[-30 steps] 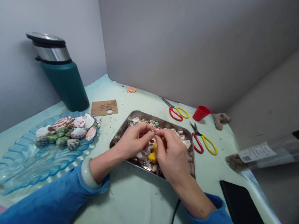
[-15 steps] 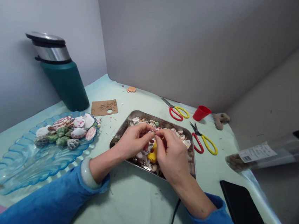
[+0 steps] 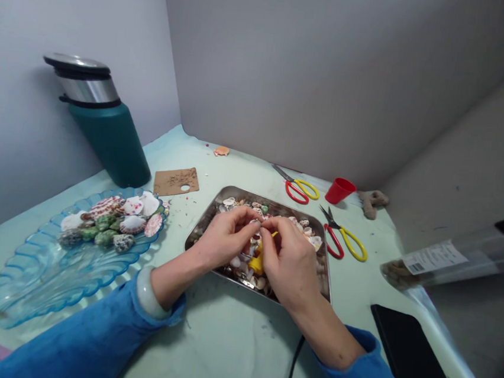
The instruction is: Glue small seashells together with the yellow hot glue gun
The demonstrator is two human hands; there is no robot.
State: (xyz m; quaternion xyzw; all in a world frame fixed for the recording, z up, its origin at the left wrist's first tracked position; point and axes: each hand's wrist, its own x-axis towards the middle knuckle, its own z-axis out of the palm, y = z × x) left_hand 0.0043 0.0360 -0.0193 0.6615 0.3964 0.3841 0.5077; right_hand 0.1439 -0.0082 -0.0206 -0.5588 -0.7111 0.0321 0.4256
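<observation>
A metal tray (image 3: 208,215) full of small seashells sits in front of me. Both hands meet over its middle. My left hand (image 3: 224,238) has its fingers curled and pinched on something small that I cannot make out. My right hand (image 3: 288,259) is also pinched, fingertips touching the left ones, with a thin yellow piece (image 3: 274,234) showing at the tips. A yellow object (image 3: 256,264) lies among the shells under my hands. A blue glass leaf-shaped dish (image 3: 43,276) at the left holds larger shells (image 3: 110,220).
A teal flask (image 3: 106,130) stands at back left beside a brown card (image 3: 176,180). Two red-and-yellow scissors (image 3: 299,187) (image 3: 345,239), a red cup (image 3: 339,190) and a brown lump (image 3: 372,202) lie behind the tray. A clear tube (image 3: 445,261) and a black slab (image 3: 413,362) are right.
Almost nothing has moved. The fingertips of both hands have shifted very slightly over the tray.
</observation>
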